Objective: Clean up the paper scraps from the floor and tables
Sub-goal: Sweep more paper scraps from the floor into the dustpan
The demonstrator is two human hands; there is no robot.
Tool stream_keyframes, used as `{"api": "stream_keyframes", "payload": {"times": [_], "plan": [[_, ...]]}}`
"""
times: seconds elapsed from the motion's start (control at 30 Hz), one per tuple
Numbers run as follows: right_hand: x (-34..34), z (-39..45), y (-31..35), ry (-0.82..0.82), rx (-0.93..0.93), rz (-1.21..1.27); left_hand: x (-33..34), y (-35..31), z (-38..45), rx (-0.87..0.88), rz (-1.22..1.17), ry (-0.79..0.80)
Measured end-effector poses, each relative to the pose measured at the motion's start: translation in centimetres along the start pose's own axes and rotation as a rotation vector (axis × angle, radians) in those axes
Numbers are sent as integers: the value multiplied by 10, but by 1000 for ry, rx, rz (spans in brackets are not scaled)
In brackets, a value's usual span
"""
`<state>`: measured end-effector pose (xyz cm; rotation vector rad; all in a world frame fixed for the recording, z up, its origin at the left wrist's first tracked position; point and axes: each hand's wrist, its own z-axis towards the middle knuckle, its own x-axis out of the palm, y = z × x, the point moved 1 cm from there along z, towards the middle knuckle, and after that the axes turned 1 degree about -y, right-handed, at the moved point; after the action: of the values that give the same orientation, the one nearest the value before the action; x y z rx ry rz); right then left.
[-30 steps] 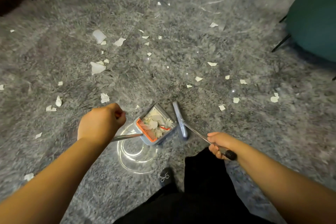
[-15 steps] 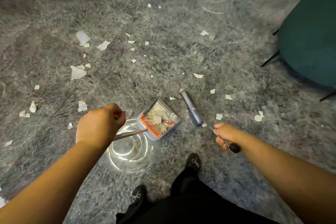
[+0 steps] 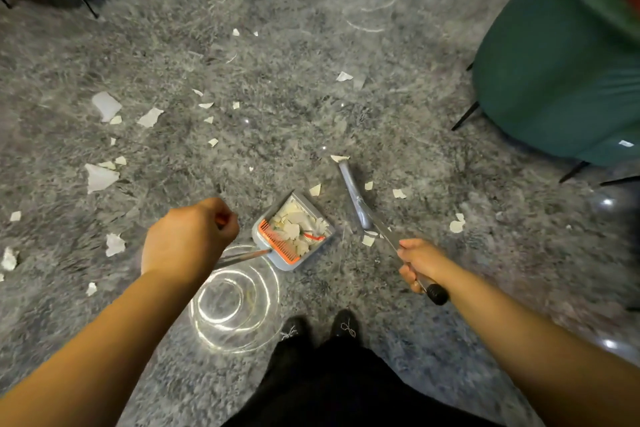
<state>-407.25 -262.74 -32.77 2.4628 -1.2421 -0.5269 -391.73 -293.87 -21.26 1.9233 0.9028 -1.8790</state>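
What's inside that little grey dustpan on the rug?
The dustpan holds a heap of torn white paper scraps, plus a small red-orange piece. An orange comb lines its near edge. Anything beneath the heap is hidden.

The left hand (image 3: 188, 241) hides the dustpan handle's (image 3: 242, 256) top end, and the picture's edges cut off both green chairs (image 3: 554, 55).
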Motion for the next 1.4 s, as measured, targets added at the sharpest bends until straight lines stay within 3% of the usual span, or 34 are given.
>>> {"api": "stream_keyframes", "payload": {"times": [0.37, 0.63, 1.07, 1.4], "plan": [[-47, -25, -45, -287, 84, 361, 12, -64, 51, 333, 29, 53], [-134, -4, -76, -298, 153, 508, 23, -119, 66, 380, -1, 78], [-251, 65, -42, -311, 296, 298, 51, -180, 80, 206, 1, 13], [-198, 94, 5, -97, 283, 239, 50, -162, 63, 19, 11, -45]]}}
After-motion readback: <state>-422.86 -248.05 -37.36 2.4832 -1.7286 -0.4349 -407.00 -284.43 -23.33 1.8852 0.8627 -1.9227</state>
